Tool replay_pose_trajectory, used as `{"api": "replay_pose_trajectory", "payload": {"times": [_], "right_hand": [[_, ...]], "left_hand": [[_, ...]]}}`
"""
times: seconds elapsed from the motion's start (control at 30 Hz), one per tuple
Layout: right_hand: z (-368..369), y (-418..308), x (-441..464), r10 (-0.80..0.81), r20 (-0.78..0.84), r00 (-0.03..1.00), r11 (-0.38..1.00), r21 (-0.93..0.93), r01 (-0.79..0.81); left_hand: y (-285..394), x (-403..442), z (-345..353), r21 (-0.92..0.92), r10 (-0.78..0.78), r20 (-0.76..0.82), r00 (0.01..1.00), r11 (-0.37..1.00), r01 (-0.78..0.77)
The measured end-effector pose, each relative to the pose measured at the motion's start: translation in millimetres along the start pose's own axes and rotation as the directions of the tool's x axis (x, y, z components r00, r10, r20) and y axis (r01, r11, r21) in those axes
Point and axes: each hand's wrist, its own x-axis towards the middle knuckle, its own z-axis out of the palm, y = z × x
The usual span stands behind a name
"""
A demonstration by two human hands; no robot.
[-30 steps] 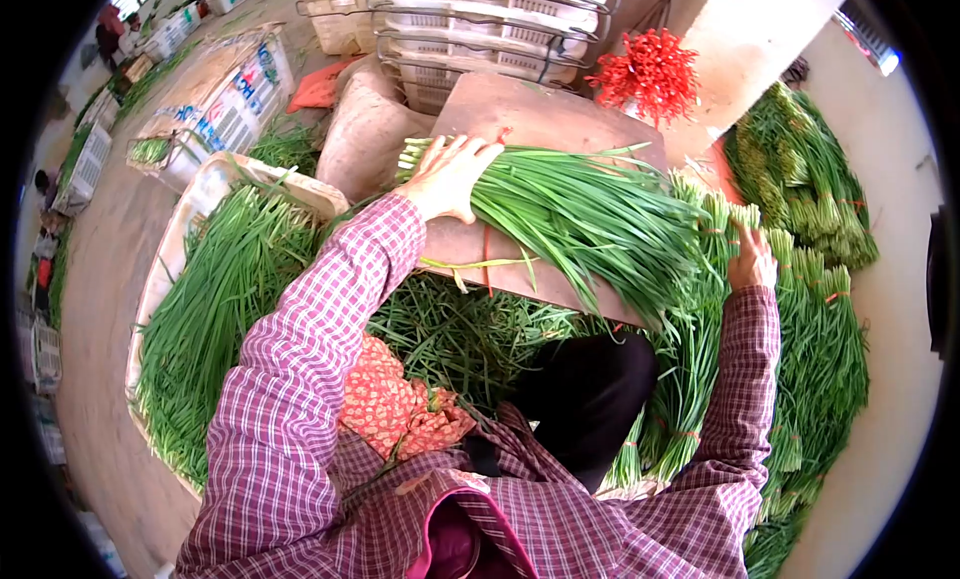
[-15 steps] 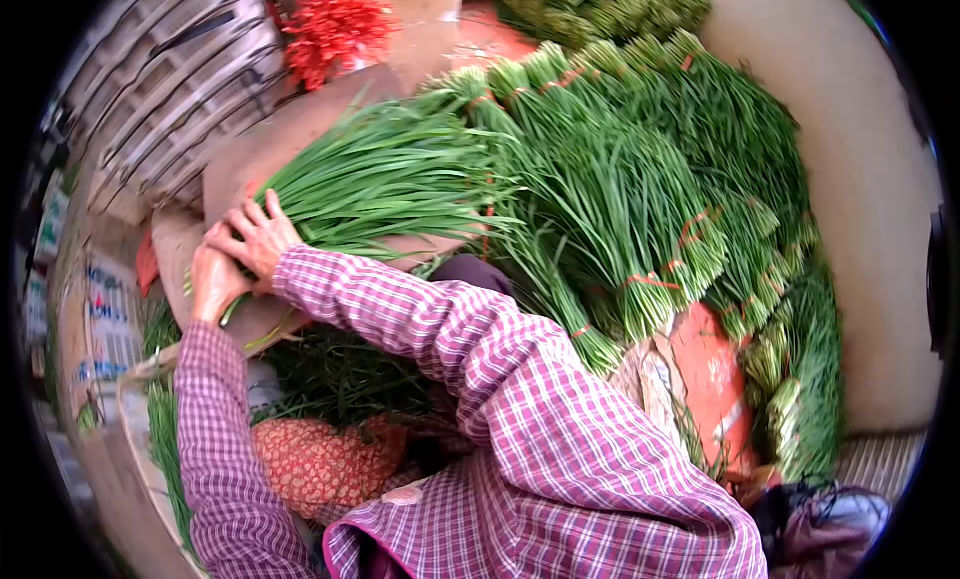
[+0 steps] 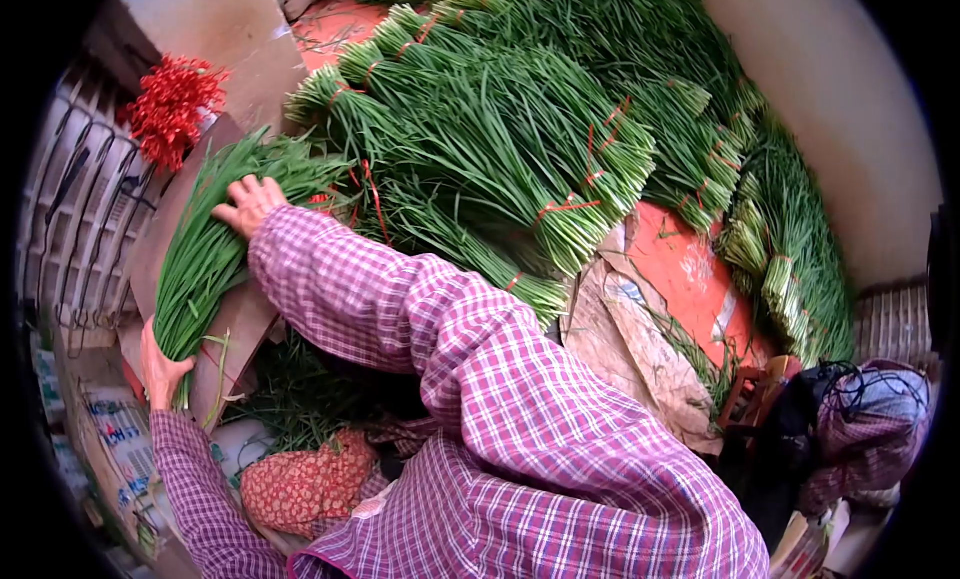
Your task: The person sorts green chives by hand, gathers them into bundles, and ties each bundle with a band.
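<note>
My left hand [image 3: 162, 367] is closed round the stem end of a loose green leafy bunch [image 3: 195, 269], its thumb across the stalks. The bunch slants up from there over a brown board [image 3: 245, 329], its leaf tips reaching the tied bundles. My right hand [image 3: 252, 207] lies on the upper leaves with its fingers spread. Close by on the right are many tied green bundles [image 3: 480, 119], bound with thin red ties, their pale stems showing.
Red ties [image 3: 175, 109] hang in a cluster at the upper left, near stacked white crates [image 3: 85, 209]. A patterned red cloth [image 3: 305, 484] is by my lap. Brown sacking [image 3: 640, 349] lies on a red sheet [image 3: 690, 269]. Dark cloth and a bag [image 3: 870, 429] sit at the lower right.
The view has swung right. My hands, close together before, are now apart: the left stays at the stems, the right has moved onto the leaves. The bunch now points more upward in the view.
</note>
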Motion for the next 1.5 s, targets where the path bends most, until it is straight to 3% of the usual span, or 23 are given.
{"api": "replay_pose_trajectory", "payload": {"times": [0.07, 0.1, 0.13, 0.27, 0.43, 0.53, 0.63, 0.7, 0.73, 0.8, 0.87, 0.93, 0.97, 1.1, 1.2, 1.23, 1.27, 1.3, 1.33, 1.37, 1.4, 1.47, 1.5], "right_hand": [[-30, 24, -19, 0.073, 0.092, 0.993, 0.997, -0.045, -0.069], [-26, 36, -29, 0.084, 0.018, 0.996, 0.996, 0.021, -0.085], [-45, 44, -37, 0.114, 0.131, 0.985, 0.991, 0.062, -0.123], [-64, 96, -65, 0.158, 0.006, 0.987, 0.987, -0.016, -0.158], [-134, 174, -93, 0.475, 0.152, 0.867, 0.878, -0.149, -0.455], [-146, 184, -105, 0.559, 0.015, 0.829, 0.815, -0.196, -0.546], [-159, 143, -91, 0.45, -0.003, 0.893, 0.892, -0.049, -0.45], [-149, 105, -71, 0.284, -0.066, 0.956, 0.959, 0.035, -0.283], [-148, 74, -60, 0.259, -0.021, 0.966, 0.966, -0.017, -0.259], [-122, 29, -44, -0.001, -0.148, 0.989, 0.993, 0.113, 0.018], [-127, -23, -39, -0.133, -0.105, 0.986, 0.978, 0.145, 0.147], [-111, -65, -35, -0.203, -0.08, 0.976, 0.951, 0.223, 0.216], [-105, -80, -39, -0.211, -0.095, 0.973, 0.943, 0.243, 0.228], [-78, -107, -51, -0.21, -0.176, 0.962, 0.937, 0.245, 0.249], [-95, -109, -52, -0.237, -0.125, 0.963, 0.94, 0.219, 0.26], [-80, -113, -44, -0.256, -0.175, 0.951, 0.94, 0.183, 0.287], [-76, -120, -42, -0.251, -0.209, 0.945, 0.946, 0.152, 0.285], [-62, -125, -35, -0.287, -0.238, 0.928, 0.947, 0.077, 0.313], [-42, -129, -27, -0.314, -0.191, 0.93, 0.939, 0.084, 0.334], [-17, -140, -14, -0.294, -0.163, 0.942, 0.951, 0.042, 0.305], [-43, -143, -17, -0.304, 0.043, 0.952, 0.953, 0.018, 0.303], [-57, -144, -8, -0.415, 0.224, 0.882, 0.891, -0.095, 0.444], [-57, -148, -1, -0.407, 0.341, 0.847, 0.887, -0.073, 0.455]], "left_hand": [[4, -1, -4, 0.025, 0.04, 0.017, 0.999, 0.999, -0.04], [7, -1, -6, 0.033, 0.032, 0.024, 0.999, 0.999, -0.033], [8, -2, -7, 0.042, 0.023, 0.03, 0.999, 0.999, -0.025], [9, -5, -9, 0.074, -0.031, 0.066, 0.997, 0.997, 0.026], [-22, -4, -5, 0.085, 0.026, 0.045, 0.999, 0.996, -0.03], [-43, -3, 1, 0.047, -0.023, 0.054, 0.998, 0.999, 0.021], [-59, 1, 0, 0.117, 0.0, 0.074, 0.997, 0.993, -0.009], [-66, 1, 0, 0.122, -0.015, 0.057, 0.998, 0.992, 0.008], [-65, 2, 2, 0.113, -0.028, 0.054, 0.998, 0.993, 0.022], [-62, -2, 5, 0.141, -0.005, 0.018, 1.0, 0.99, 0.003], [-63, -2, 7, 0.173, 0.022, -0.026, 0.999, 0.985, -0.017], [-66, -1, 9, 0.222, -0.035, -0.043, 0.998, 0.974, 0.044], [-58, 1, 0, 0.289, -0.149, 0.053, 0.987, 0.949, 0.127], [-39, -1, -1, 0.289, -0.205, 0.055, 0.977, 0.94, 0.181], [-80, 1, 22, 0.064, -0.076, -0.009, 0.997, 0.995, 0.076], [-83, -1, 21, 0.031, -0.067, -0.013, 0.998, 0.997, 0.068], [-51, -3, 12, -0.066, -0.081, 0.051, 0.995, 0.994, 0.085], [-49, -6, 16, -0.149, -0.055, 0.004, 0.998, 0.987, 0.055], [-15, -5, 2, 0.064, 0.039, -0.018, 0.999, 0.997, -0.038], [26, -4, -4, -0.067, 0.007, -0.037, 0.999, 0.998, -0.01], [38, -6, -9, -0.078, 0.01, -0.073, 0.997, 0.997, -0.016], [59, -11, -14, -0.006, 0.024, -0.211, 0.977, 1.0, -0.026], [69, -9, -23, 0.128, -0.129, -0.087, 0.988, 0.982, 0.139]]}}
